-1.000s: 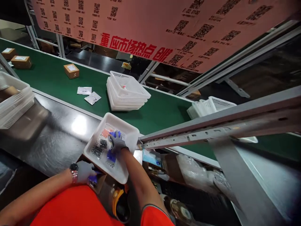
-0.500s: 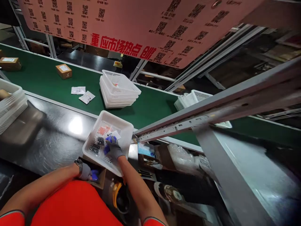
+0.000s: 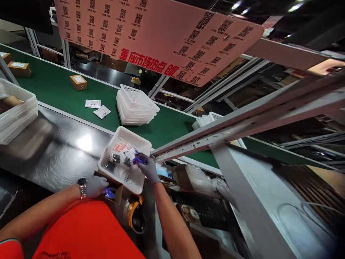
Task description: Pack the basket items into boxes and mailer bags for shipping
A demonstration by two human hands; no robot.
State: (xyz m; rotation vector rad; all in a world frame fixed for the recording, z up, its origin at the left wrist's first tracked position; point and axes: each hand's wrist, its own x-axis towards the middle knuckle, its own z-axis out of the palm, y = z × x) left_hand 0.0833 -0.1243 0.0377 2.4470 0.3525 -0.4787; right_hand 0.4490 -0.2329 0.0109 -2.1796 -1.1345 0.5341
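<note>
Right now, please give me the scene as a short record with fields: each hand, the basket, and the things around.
Right hand: gloved, at the right rim of the white basket, fingers curled; what it grips is unclear.
Left hand: gloved, at a brown box under the basket.
Basket contents: small dark packets.
Behind: green conveyor, stacked white baskets.

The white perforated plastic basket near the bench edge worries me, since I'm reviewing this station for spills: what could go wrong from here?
1. The white perforated plastic basket seems to overhang the shiny metal bench; a pull by the right hand at its rim could tip it.
2. The small dark packets inside could slide out.
3. The left hand rests by the near corner, perhaps too lightly to steady it.
</note>
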